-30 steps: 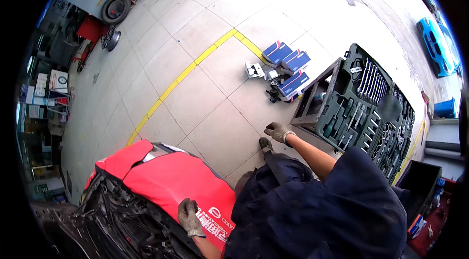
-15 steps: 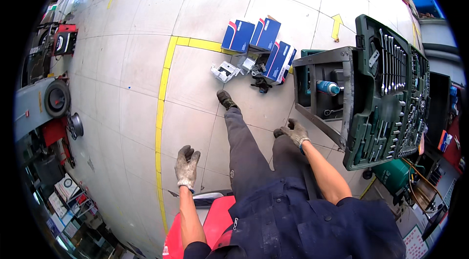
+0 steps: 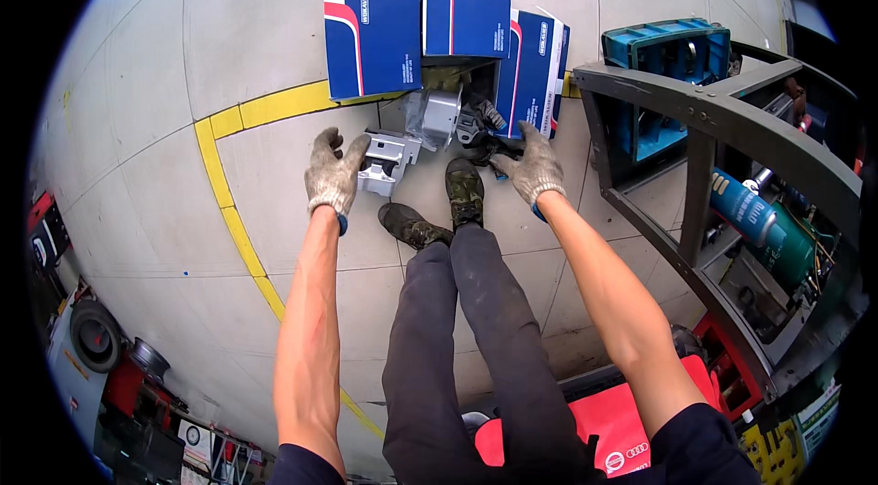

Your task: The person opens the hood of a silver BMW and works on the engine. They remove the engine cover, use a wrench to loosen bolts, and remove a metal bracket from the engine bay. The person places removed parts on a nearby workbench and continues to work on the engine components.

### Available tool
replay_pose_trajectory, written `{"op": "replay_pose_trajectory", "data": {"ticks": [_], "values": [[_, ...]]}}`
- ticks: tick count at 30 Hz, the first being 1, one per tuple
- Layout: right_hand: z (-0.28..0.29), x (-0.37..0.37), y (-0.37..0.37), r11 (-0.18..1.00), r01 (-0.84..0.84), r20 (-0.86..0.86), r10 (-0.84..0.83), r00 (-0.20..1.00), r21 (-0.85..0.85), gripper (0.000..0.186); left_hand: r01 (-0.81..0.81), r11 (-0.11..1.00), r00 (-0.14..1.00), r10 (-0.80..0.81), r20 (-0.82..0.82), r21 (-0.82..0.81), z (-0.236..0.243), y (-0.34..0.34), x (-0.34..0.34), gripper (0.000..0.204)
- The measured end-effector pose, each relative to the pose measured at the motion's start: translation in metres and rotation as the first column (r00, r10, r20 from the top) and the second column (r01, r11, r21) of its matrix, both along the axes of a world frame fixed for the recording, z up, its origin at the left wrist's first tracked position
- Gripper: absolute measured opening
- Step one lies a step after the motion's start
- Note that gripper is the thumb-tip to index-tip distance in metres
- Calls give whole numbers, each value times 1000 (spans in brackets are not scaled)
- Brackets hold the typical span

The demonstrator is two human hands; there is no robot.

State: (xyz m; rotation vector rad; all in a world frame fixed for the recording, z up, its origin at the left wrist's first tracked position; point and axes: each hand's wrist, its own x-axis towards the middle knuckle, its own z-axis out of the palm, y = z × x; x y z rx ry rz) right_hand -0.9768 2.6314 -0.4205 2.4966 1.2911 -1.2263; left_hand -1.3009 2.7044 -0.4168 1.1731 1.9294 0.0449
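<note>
- Head view: the left hand (image 3: pixel 334 172), in a grey knit glove, has its thumb and fingers spread apart beside a silver metal bracket (image 3: pixel 391 156); whether they touch cannot be told.
- The right hand (image 3: pixel 532 167), gloved alike, also has its thumb and fingers apart, near a black part (image 3: pixel 476 126) at the foot of the right-hand box; contact there cannot be told either.
- The silver bracket lies on the tiled floor (image 3: pixel 274 169), between the left hand and a second silver part (image 3: pixel 441 117) with clear plastic at its side.
- Behind these parts stand three blue cartons: the left box (image 3: pixel 373 41), the middle box (image 3: pixel 467 5) and the right box (image 3: pixel 524 73). Each bears a curved red-and-white stripe, a white-framed label set sideways near the top and smaller white print lower down.
- A yellow floor line (image 3: pixel 283 106) runs up to the left box.
- To the right stands a dark metal frame (image 3: pixel 700 105), with a teal crate (image 3: pixel 663 137) at its far end and a blue can (image 3: pixel 743 206) carrying white lettering.
- Near the lower edge, a red cover (image 3: pixel 613 421) shows white round and linked-ring emblems with partly cut-off lettering.
</note>
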Motion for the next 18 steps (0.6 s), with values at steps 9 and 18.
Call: {"op": "replay_pose_trajectory", "data": {"ticks": [9, 18], "values": [[-108, -9, 4, 966, 252, 0, -253, 968, -64, 41, -6, 996, 996, 14, -88, 85, -83, 63, -13, 79], [-29, 7, -15, 901, 382, -153, -355, 922, 206, 27, -161, 893, 942, 266, 204, -421, -32, -96, -2, 46]]}}
